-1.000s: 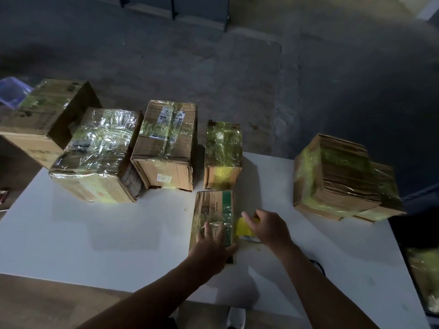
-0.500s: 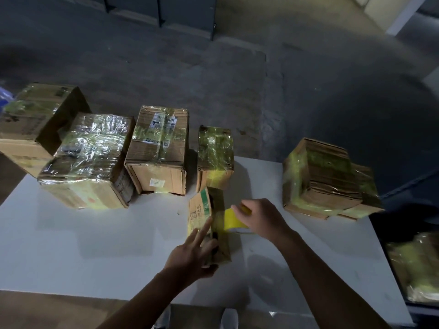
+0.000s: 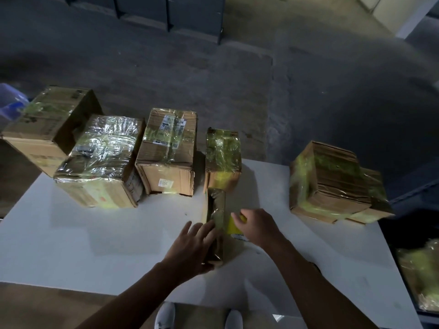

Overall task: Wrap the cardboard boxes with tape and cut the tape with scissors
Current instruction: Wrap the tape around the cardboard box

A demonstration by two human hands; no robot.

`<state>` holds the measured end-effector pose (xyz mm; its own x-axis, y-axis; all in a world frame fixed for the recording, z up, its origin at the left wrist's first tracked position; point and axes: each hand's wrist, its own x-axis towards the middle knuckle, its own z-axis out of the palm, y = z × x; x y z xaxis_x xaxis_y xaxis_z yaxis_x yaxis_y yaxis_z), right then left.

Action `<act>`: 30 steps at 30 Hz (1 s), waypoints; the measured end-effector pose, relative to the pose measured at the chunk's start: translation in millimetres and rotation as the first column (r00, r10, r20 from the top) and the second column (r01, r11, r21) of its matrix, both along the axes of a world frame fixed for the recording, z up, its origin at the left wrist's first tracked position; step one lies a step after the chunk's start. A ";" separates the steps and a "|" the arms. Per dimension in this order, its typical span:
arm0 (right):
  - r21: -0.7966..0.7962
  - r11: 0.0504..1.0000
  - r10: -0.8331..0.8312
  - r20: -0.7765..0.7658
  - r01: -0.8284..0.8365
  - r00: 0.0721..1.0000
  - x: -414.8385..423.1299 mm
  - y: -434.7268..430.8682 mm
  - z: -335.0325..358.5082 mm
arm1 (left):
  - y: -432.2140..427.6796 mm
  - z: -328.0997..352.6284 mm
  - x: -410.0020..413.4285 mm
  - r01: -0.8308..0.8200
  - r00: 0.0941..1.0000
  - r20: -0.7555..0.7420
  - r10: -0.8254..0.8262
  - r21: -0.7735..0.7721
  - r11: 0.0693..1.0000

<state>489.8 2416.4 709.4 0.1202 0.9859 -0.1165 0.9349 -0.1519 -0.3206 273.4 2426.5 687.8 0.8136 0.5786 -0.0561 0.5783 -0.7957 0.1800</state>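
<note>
A small narrow cardboard box (image 3: 215, 210) stands on its long edge on the white table (image 3: 71, 245), partly covered in shiny tape. My left hand (image 3: 192, 243) presses against the box's near left side with spread fingers. My right hand (image 3: 257, 225) grips a yellow tape roll (image 3: 234, 226) held against the box's right side. No scissors are in view.
Several tape-wrapped cardboard boxes line the table's far edge (image 3: 99, 162) (image 3: 168, 150) (image 3: 222, 160), one more (image 3: 47, 124) off the far left corner. A wrapped stack of boxes (image 3: 332, 184) sits at the right. Dark floor lies beyond; my shoes show below.
The small box has been turned from lying flat up onto its long edge. My right hand stayed with the tape roll at its right side; my left hand moved to the box's left face.
</note>
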 end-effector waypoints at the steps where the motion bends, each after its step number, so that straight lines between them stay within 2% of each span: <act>1: -0.004 1.000 0.012 -0.006 -0.012 1.000 -3.3 1.6 -1.2 | 0.9 0.9 2.4 -0.027 0.998 -0.047 0.028 0.022 0.999; 5: -0.016 1.000 0.006 -0.034 -0.006 0.999 -10.3 5.7 -5.7 | 2.8 3.4 16.6 -0.061 0.971 -0.229 0.076 0.071 0.996; 8: -0.033 0.999 0.031 -0.051 -0.033 0.998 -8.2 6.9 -5.6 | 5.2 9.4 24.7 -0.027 0.956 -0.287 0.056 0.103 0.994; 12: -0.011 0.999 0.033 -0.033 -0.034 0.999 -3.7 4.7 -2.9 | 2.7 0.8 10.9 -0.014 0.986 -0.166 0.022 0.046 0.999; 16: -0.014 0.999 0.047 -0.045 -0.047 0.998 -4.6 0.3 -6.9 | 1.1 -8.7 -3.0 0.021 1.000 -0.021 -0.023 -0.124 0.992; 21: 0.028 0.999 0.030 -0.076 -0.028 0.997 1.4 -3.4 -11.4 | 5.2 -0.5 3.2 0.101 0.992 -0.063 -0.111 -0.135 0.986; 24: 0.018 0.999 0.050 -0.009 -0.050 0.999 0.1 -3.1 -7.0 | 4.8 1.3 10.8 0.172 0.974 -0.135 -0.184 -0.093 0.981; 27: 0.021 0.999 0.045 -0.002 -0.045 0.999 0.3 -2.6 -3.9 | 4.3 -2.5 15.0 0.139 0.975 -0.163 -0.150 -0.078 0.987; 30: 0.035 0.998 0.053 -0.052 -0.051 0.997 0.9 -4.1 -0.3 | 1.8 -8.3 12.0 0.056 0.991 -0.112 -0.069 -0.110 0.992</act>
